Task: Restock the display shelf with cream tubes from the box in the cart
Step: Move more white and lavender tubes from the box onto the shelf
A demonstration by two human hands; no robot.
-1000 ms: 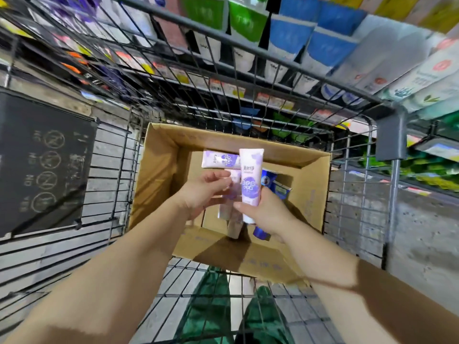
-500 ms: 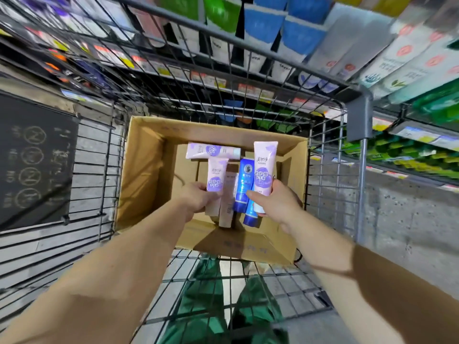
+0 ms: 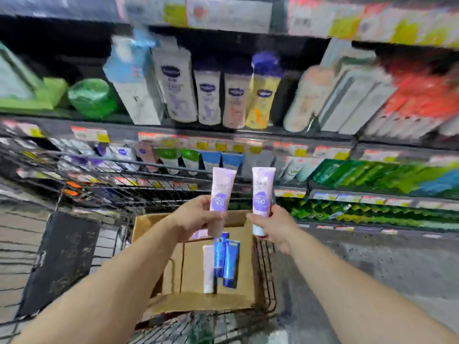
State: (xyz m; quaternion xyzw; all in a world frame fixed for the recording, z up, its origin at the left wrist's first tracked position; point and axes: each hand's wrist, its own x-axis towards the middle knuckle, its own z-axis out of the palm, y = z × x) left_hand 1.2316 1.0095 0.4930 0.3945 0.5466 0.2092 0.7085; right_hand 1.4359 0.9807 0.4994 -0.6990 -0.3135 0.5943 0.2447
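Because motion blur smears the display shelf (image 3: 248, 137), its labels and price tags cannot be read, and print on both lilac tubes is illegible. Left hand (image 3: 196, 217): fingers closed around the lower half of the left lilac tube (image 3: 221, 194), held upright. Right hand (image 3: 273, 227): fingers closed around the lower end of the right lilac tube (image 3: 262, 194), upright, just beside the first. Below them, the cardboard box (image 3: 248, 269) in the wire cart (image 3: 269, 269) holds two blue tubes (image 3: 226, 261) and a white tube (image 3: 208, 269) near its right wall.
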